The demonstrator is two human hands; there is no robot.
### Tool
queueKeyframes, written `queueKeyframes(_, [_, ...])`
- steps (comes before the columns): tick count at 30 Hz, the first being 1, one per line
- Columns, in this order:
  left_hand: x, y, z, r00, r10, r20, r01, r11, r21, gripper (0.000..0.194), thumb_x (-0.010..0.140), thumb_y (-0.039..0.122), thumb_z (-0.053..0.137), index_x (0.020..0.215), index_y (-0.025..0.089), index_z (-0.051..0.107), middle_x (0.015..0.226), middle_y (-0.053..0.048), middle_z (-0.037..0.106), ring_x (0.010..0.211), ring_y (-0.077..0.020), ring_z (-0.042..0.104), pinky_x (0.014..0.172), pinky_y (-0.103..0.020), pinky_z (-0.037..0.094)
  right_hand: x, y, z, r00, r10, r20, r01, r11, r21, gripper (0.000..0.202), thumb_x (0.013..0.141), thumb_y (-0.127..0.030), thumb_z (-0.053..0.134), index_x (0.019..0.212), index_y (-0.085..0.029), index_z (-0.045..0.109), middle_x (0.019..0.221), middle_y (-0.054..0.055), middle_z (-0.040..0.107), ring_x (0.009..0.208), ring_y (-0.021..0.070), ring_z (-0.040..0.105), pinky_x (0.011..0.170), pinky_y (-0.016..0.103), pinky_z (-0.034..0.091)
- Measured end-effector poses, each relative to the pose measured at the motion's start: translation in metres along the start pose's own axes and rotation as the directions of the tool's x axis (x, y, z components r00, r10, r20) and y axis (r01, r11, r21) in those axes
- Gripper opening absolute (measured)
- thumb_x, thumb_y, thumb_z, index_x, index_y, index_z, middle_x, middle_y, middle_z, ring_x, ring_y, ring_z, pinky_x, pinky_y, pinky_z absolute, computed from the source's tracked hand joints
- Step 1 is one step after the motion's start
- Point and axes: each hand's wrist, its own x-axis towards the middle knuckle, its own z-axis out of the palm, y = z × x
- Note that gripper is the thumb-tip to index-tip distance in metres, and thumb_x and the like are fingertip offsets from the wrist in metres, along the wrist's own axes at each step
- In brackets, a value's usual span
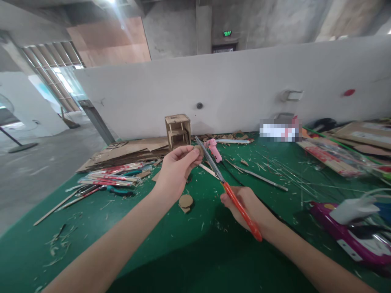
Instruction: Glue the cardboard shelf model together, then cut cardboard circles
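Observation:
Between the thumb and fingers of my left hand (pixel 179 167) is a small cardboard piece (pixel 199 152), mostly hidden by the fingertips. My right hand (pixel 242 203) grips a pair of scissors (pixel 226 183) with red handles, the blades pointing up and left, right beside the piece. Whether the blades touch it I cannot tell. Below my left hand a round cardboard disc (pixel 186 200) lies on the green table (pixel 171 252), with a small scrap under its edge. Behind the blades rests a pink glue gun (pixel 214 149).
A small cardboard shelf box (pixel 178 130) stands against the white partition (pixel 146 93). Flat cardboard sheets (pixel 134 148), packaged sticks (pixel 110 175) and pliers (pixel 119 190) lie at left. On the right are a purple power strip (pixel 351 232) and a metal strip (pixel 265 180). Shavings are scattered about.

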Motion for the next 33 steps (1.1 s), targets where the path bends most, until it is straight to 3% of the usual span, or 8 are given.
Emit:
queueKeyframes(6, [0.001, 0.0, 0.0, 0.999, -0.034, 0.011, 0.034, 0.999, -0.017, 0.014, 0.07, 0.018, 0.077, 0.075, 0.013, 0.065, 0.073, -0.001, 0.065, 0.067, -0.0086, 0.062, 0.069, -0.022, 0.051, 0.001, 0.002, 0.003, 0.999, 0.051, -0.004, -0.051, 0.997, -0.066, 0.054, 0.088, -0.067, 0.035, 0.056, -0.024, 0.033, 0.05, -0.001, 0.04, 0.044, 0.0128, 0.037, 0.047, 0.028, 0.026])
queueKeyframes(10, [0.02, 0.004, -0.022, 0.992, -0.05, 0.12, 0.02, 0.971, 0.237, 0.017, 0.072, 0.025, 0.075, 0.082, 0.016, 0.064, 0.074, 0.0, 0.062, 0.065, -0.01, 0.06, 0.062, -0.024, 0.049, 0.003, 0.006, 0.0, 0.998, 0.05, -0.037, -0.054, 0.994, -0.092, 0.054, 0.088, -0.067, 0.034, 0.056, -0.024, 0.037, 0.05, 0.001, 0.045, 0.044, 0.0143, 0.043, 0.047, 0.028, 0.028])
queueKeyframes(13, [0.036, 0.0, -0.047, 0.929, -0.198, 0.313, -0.033, 0.797, 0.604, 0.023, 0.074, 0.031, 0.074, 0.09, 0.018, 0.064, 0.077, -0.002, 0.065, 0.062, -0.011, 0.059, 0.058, -0.023, 0.046, 0.005, 0.009, -0.003, 0.996, 0.027, -0.085, -0.036, 0.993, -0.109, 0.055, 0.089, -0.066, 0.032, 0.055, -0.023, 0.037, 0.049, 0.002, 0.048, 0.043, 0.0153, 0.047, 0.046, 0.027, 0.029])
queueKeyframes(17, [0.045, -0.021, -0.069, 0.796, -0.447, 0.408, -0.244, 0.379, 0.893, 0.022, 0.079, 0.04, 0.064, 0.089, 0.021, 0.065, 0.083, -0.005, 0.07, 0.072, -0.0179, 0.064, 0.059, -0.025, 0.045, 0.008, 0.011, -0.003, 0.994, -0.012, -0.108, -0.004, 0.989, -0.148, 0.058, 0.089, -0.069, 0.029, 0.053, -0.024, 0.031, 0.048, 0.002, 0.045, 0.043, 0.0143, 0.044, 0.045, 0.027, 0.026])
queueKeyframes(23, [0.046, -0.04, -0.077, 0.862, -0.331, 0.383, -0.358, 0.136, 0.924, 0.026, 0.079, 0.041, 0.058, 0.093, 0.02, 0.066, 0.093, -0.009, 0.064, 0.083, -0.0236, 0.059, 0.068, -0.029, 0.041, 0.008, 0.011, -0.002, 0.999, 0.018, -0.04, -0.024, 0.988, -0.153, 0.056, 0.088, -0.069, 0.033, 0.056, -0.024, 0.029, 0.049, -0.001, 0.039, 0.043, 0.0126, 0.035, 0.046, 0.027, 0.023])
queueKeyframes(28, [0.045, -0.013, -0.078, 0.88, -0.318, 0.352, -0.357, 0.046, 0.933, 0.027, 0.08, 0.04, 0.056, 0.098, 0.023, 0.067, 0.089, -0.008, 0.064, 0.079, -0.0228, 0.057, 0.068, -0.029, 0.039, 0.007, 0.009, -0.004, 0.998, 0.048, -0.049, -0.052, 0.996, -0.071, 0.055, 0.088, -0.069, 0.037, 0.058, -0.023, 0.039, 0.051, 0.0, 0.043, 0.044, 0.0134, 0.04, 0.046, 0.027, 0.028])
queueKeyframes(30, [0.038, 0.001, -0.075, 0.831, -0.42, 0.365, -0.383, 0.045, 0.923, 0.027, 0.071, 0.042, 0.065, 0.092, 0.025, 0.068, 0.082, -0.004, 0.065, 0.072, -0.0204, 0.057, 0.063, -0.027, 0.037, 0.008, 0.01, -0.003, 0.997, 0.049, -0.059, -0.05, 0.999, -0.016, 0.056, 0.088, -0.069, 0.037, 0.061, -0.021, 0.048, 0.052, 0.001, 0.048, 0.046, 0.0145, 0.046, 0.045, 0.026, 0.032])
queueKeyframes(33, [0.021, 0.011, -0.069, 0.676, -0.662, 0.323, -0.442, -0.013, 0.897, 0.044, 0.064, 0.052, 0.069, 0.1, 0.026, 0.066, 0.095, -0.005, 0.065, 0.076, -0.0214, 0.059, 0.06, -0.027, 0.036, 0.008, 0.014, 0.0, 0.995, 0.037, -0.088, -0.033, 0.998, 0.044, 0.057, 0.088, -0.068, 0.039, 0.069, -0.018, 0.058, 0.053, 0.003, 0.054, 0.049, 0.0158, 0.051, 0.044, 0.026, 0.036])
